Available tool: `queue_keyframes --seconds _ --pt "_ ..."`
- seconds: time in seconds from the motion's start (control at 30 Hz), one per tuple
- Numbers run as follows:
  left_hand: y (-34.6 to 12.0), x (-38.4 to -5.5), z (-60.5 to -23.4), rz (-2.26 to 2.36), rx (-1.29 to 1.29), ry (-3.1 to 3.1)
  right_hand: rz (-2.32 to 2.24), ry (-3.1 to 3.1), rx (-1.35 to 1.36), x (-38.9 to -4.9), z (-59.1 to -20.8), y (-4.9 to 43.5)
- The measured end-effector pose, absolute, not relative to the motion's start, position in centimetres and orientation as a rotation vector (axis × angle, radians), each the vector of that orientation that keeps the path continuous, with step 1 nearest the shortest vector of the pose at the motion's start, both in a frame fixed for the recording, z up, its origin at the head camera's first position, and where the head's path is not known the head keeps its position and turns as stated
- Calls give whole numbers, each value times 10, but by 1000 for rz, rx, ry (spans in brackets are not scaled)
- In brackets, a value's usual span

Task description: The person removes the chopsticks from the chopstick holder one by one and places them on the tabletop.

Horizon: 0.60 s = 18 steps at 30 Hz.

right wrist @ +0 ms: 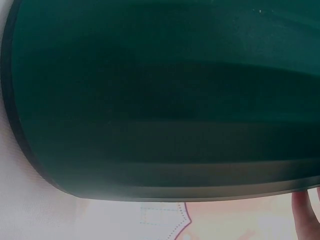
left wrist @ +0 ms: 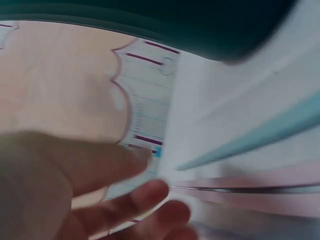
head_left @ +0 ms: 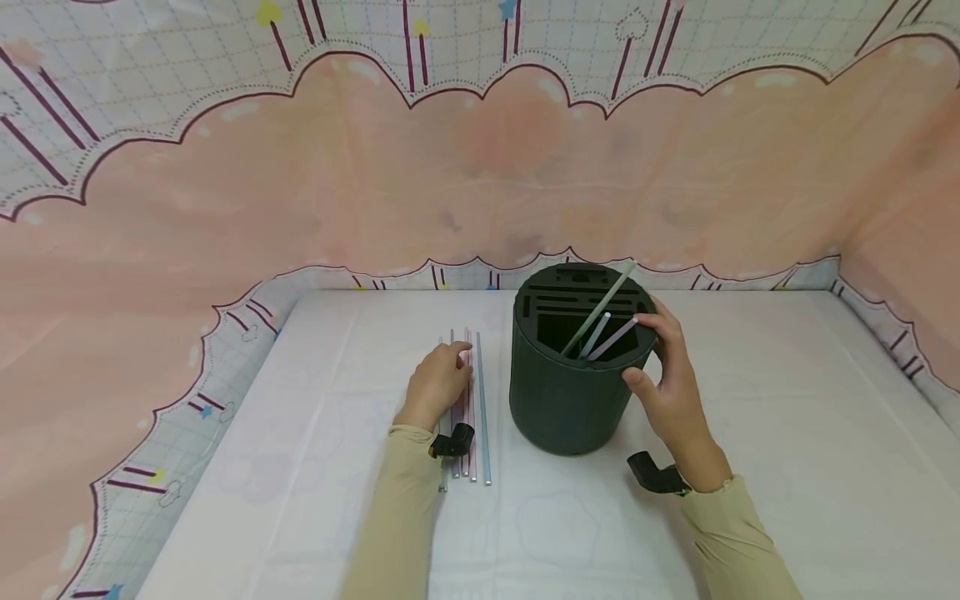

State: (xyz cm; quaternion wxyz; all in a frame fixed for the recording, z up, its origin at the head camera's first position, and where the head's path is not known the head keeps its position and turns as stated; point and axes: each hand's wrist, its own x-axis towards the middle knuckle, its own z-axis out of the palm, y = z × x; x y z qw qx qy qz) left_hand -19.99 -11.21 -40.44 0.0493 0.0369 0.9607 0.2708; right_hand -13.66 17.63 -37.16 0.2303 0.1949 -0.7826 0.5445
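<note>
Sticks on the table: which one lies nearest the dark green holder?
The blue stick, at the row's right end; the pink sticks and others lie to its left.

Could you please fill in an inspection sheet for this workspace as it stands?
Surface: white tabletop, with faint crease lines.
Job's things: dark green holder with a slotted top; a green stick, a blue stick and a purple stick lean in its opening. A row of loose sticks lies beside it; the exact count is partly hidden.
Clutter: nothing seen.
Left hand: over the row, no stick visibly gripped.
Right hand: grips the holder's side near the rim.
Cables: nothing seen.
Surroundings: peach-coloured patterned backdrop behind and at both sides.
</note>
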Motion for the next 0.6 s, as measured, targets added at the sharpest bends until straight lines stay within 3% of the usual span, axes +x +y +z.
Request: queue_keyframes --seconds 0.6 --pt "-112 -173 -338 1089 604 3056 1483 -2140 541 -132 -372 174"
